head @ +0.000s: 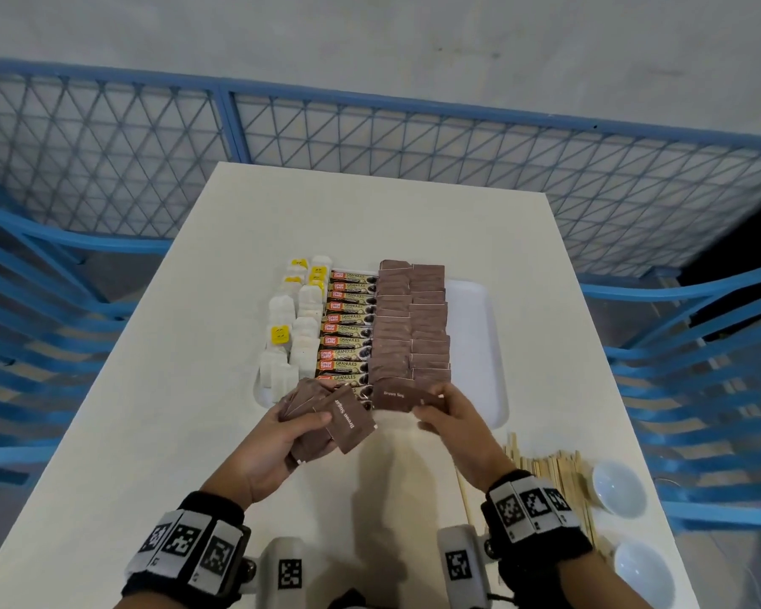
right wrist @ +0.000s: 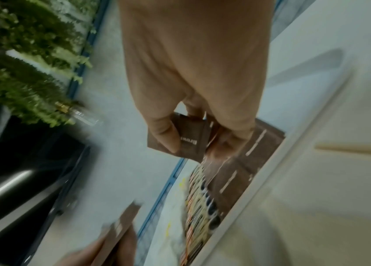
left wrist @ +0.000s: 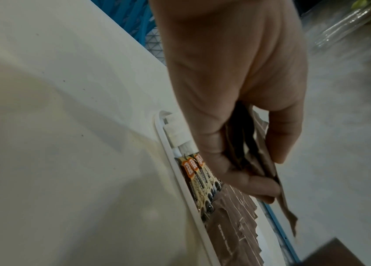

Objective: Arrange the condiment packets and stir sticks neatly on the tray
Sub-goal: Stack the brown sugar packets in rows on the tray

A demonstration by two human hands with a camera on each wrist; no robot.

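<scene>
Left hand (head: 277,437), lower centre of frame, grips a fanned stack of brown paper sugar packets (head: 326,417) above the white counter (head: 150,432). Right hand (head: 447,415) pinches a single brown sugar packet (head: 396,398) at the near edge of the white plastic tray (head: 479,345), just beside the brown packet rows (head: 409,323). Wooden stir sticks (head: 554,472) lie lower right.

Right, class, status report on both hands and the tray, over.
Left hand grips a fan of brown sugar packets. Right hand pinches one brown sugar packet at the tray's near edge. Stir sticks untouched on table. Nothing blocking.
</scene>
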